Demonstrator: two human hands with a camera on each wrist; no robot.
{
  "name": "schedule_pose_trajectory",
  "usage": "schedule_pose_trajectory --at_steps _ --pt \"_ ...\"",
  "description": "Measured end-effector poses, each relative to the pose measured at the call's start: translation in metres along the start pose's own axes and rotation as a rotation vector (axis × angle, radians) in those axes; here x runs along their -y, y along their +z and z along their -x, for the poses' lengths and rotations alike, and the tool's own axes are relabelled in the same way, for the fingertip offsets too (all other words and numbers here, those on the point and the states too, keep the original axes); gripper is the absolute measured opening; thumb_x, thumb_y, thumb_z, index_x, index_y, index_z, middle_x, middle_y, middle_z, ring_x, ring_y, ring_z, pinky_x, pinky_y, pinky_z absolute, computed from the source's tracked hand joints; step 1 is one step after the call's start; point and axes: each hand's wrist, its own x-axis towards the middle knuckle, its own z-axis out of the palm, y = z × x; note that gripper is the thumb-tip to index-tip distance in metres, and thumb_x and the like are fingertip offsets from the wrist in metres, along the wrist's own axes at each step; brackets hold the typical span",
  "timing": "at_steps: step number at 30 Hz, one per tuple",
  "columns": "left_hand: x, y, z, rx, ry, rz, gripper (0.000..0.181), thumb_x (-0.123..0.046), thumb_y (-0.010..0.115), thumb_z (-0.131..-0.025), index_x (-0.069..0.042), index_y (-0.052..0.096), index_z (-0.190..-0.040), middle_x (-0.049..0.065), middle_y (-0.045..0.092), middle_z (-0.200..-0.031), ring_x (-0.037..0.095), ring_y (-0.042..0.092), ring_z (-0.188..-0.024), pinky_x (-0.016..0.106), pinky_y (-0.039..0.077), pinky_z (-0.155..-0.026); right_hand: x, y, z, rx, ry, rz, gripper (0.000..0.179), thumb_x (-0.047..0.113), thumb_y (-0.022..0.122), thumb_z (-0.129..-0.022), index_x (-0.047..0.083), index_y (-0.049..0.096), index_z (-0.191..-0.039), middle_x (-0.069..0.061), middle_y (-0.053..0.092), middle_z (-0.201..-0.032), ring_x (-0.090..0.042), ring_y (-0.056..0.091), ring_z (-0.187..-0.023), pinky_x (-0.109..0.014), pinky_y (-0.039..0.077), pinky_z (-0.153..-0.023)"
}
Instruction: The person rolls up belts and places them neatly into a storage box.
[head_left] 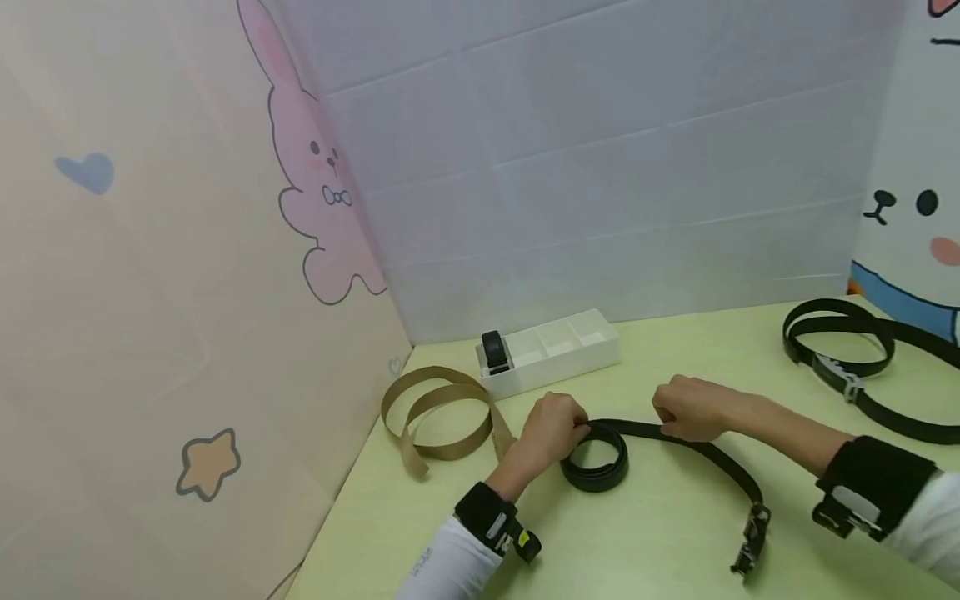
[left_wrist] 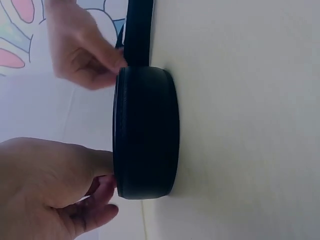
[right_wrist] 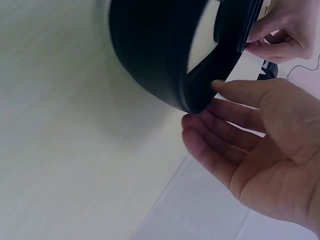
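Observation:
A black belt [head_left: 596,481] stands on edge on the table, one end wound into a coil, the rest running right in a curve to a metal buckle [head_left: 752,537]. My left hand [head_left: 551,427] pinches the left side of the coil; in the left wrist view its fingertips [left_wrist: 106,192] are at the coil's edge. Farther right, my right hand [head_left: 693,408] pinches the unwound strap from above. The right wrist view shows its thumb [right_wrist: 235,91] on one face of the strap and the fingers at the other.
Behind my left hand lies a loosely looped tan webbing belt [head_left: 442,450]. A white divided tray [head_left: 558,360] stands at the back, a rolled black belt [head_left: 494,350] in its leftmost compartment. Another black belt [head_left: 840,367] with a silver buckle lies looped at the far right.

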Motion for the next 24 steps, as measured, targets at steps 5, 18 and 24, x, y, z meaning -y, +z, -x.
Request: schedule_pose_trajectory --at_steps 5,18,24 --pt "0.005 0.007 -0.016 0.025 0.007 -0.027 0.01 -0.022 0.086 -0.103 -0.02 0.092 -0.094 -0.007 0.087 -0.093 0.007 0.077 -0.081 0.016 0.051 -0.065 0.004 -0.004 -0.028 -0.025 -0.042 -0.03 0.009 0.016 0.08 -0.105 0.009 0.08 -0.099 0.002 0.077 -0.09 -0.005 0.065 -0.075 -0.029 0.057 -0.07" --pt "0.004 0.027 -0.053 -0.009 0.044 0.094 0.008 -0.018 0.086 -0.102 -0.015 0.092 -0.099 -0.005 0.089 -0.094 0.003 0.081 -0.086 0.007 0.049 -0.07 -0.012 0.002 -0.063 -0.046 0.006 -0.033 0.013 0.003 0.086 -0.094 0.009 0.08 -0.084 0.002 0.078 -0.078 -0.009 0.067 -0.069 -0.03 0.057 -0.066" --pt "-0.006 0.029 -0.039 -0.079 0.063 0.068 0.011 -0.02 0.084 -0.104 -0.015 0.091 -0.111 -0.002 0.087 -0.103 0.006 0.078 -0.094 0.009 0.051 -0.078 -0.017 0.005 -0.061 -0.103 -0.001 -0.02 0.02 0.0 0.085 -0.09 0.012 0.076 -0.076 0.005 0.072 -0.071 -0.007 0.06 -0.064 -0.027 0.051 -0.06"
